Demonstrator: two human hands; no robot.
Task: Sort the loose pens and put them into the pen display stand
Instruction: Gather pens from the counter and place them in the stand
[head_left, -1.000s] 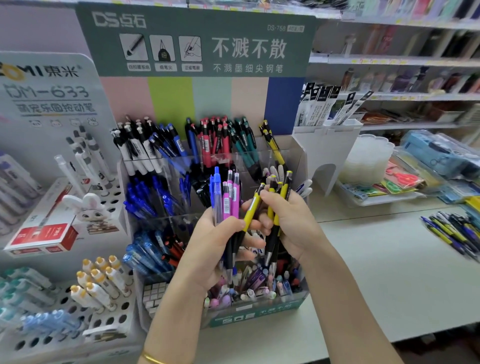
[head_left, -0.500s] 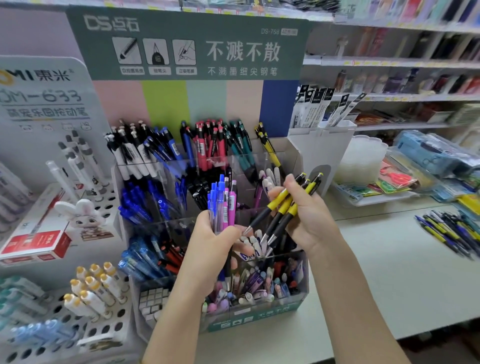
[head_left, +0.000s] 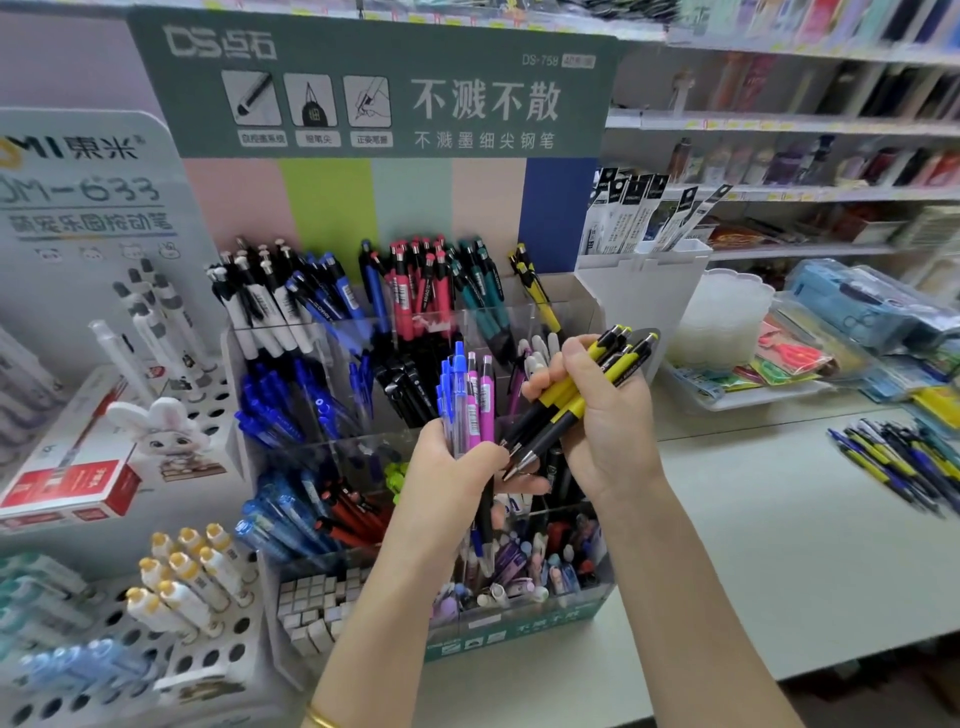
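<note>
While our left hand grips blue-pink pens and our right hand grips yellow pens, both unslotted, loose pens lie rightward.

Both forearms are bare; a thin gold bangle rings the wrist below the left hand, at seven o'clock.

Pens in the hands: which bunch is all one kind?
The one in the right hand: yellow-and-black pens, all alike, held slanting with tips down. The left hand grips a mix of blue and pink pens, held upright.
</note>
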